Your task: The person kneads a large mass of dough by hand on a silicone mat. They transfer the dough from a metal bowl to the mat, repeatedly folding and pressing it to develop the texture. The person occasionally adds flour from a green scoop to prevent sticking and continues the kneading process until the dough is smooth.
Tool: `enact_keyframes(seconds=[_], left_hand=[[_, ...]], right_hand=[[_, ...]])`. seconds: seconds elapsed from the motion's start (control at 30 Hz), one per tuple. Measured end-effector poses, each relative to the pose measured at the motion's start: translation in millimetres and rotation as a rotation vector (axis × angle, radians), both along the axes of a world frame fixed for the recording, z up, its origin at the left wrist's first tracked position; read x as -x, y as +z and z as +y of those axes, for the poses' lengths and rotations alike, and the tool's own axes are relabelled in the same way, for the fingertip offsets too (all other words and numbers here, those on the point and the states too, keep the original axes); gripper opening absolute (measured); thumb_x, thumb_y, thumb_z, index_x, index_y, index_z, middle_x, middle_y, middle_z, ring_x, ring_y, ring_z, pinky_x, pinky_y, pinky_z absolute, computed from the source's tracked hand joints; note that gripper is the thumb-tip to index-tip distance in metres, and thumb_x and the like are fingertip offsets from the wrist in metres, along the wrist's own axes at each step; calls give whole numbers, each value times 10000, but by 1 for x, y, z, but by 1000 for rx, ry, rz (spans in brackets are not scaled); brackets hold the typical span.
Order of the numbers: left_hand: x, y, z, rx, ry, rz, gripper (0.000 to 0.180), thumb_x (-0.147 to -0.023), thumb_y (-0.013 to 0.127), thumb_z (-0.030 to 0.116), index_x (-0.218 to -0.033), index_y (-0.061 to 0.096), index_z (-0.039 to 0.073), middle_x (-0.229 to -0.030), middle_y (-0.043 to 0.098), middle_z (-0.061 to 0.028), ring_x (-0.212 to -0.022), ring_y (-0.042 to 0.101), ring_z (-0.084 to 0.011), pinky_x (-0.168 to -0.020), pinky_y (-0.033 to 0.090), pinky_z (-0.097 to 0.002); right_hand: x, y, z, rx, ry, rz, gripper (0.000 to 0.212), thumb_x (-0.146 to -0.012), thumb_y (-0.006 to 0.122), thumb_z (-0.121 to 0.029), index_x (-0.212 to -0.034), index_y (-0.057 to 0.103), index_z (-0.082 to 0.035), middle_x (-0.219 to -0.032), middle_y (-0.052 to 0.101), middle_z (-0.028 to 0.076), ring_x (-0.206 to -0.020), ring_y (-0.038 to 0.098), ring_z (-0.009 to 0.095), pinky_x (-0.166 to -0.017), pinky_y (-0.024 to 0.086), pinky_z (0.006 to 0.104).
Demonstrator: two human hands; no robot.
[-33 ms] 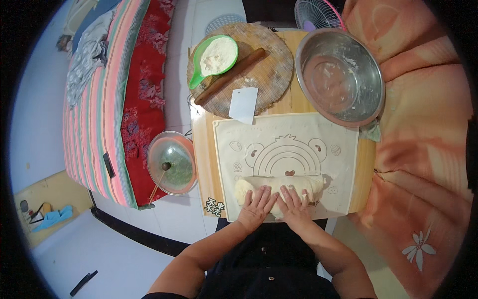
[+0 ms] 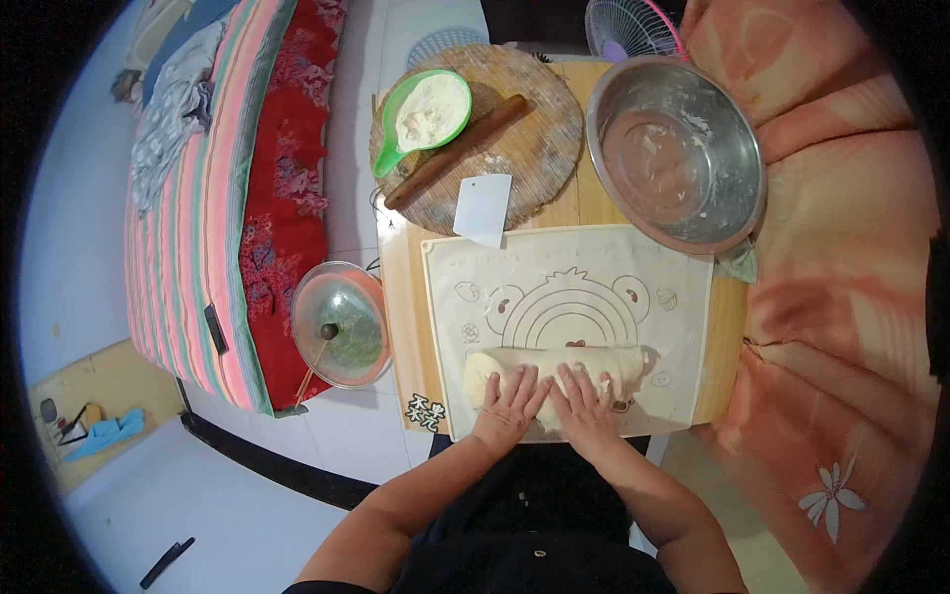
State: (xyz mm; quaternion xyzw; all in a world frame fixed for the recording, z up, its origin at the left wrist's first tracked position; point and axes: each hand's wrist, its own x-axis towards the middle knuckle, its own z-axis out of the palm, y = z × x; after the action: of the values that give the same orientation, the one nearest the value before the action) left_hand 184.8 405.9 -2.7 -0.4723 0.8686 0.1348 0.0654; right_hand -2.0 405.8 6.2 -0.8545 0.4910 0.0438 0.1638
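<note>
A thick pale roll of dough [image 2: 554,359] lies crosswise on a cream mat printed with a bear face [image 2: 554,253], near the front edge of the table. Flat on the left half of the roll rests my left hand [image 2: 512,404], fingers stretched forward. My right hand [image 2: 584,404] lies beside it on the right half, its fingers also extended and slightly spread. The two hands nearly meet at the middle, and both touch the dough without gripping it. They cover part of the roll's near side; its left end shows.
Behind the mat, a round wooden board [image 2: 549,148] carries a green scoop of flour [image 2: 433,111], a rolling pin [image 2: 455,153] and a white scraper [image 2: 483,210]. A floury metal basin [image 2: 683,148] stands at the back right. Left of the table is a lidded bowl with greens [image 2: 346,342].
</note>
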Motion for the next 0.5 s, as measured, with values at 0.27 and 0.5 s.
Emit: enact_keyframes(seconds=[0.27,0.5], left_hand=[[15,-13,-90,-62,259,-6,641,-796,617,221,-1391,388,143,-1291,473,-61,-1150,459,-240,-888,348,-490],[3,-16,-139,-598,514,150,690,-779,664,229,-1402,369,252,-1380,383,-114,-1263,394,-301,-1003,298,-567]], right_hand=[[-24,-14,-93,-127,-328,-75,445,-865,542,-161,-1306,486,-136,-1230,503,53,-1156,478,250,-968,311,600],[-30,8,-153,-537,-401,23,821,-660,800,-297,-1372,401,-202,-1312,416,69,-1279,355,299,-1041,262,571]])
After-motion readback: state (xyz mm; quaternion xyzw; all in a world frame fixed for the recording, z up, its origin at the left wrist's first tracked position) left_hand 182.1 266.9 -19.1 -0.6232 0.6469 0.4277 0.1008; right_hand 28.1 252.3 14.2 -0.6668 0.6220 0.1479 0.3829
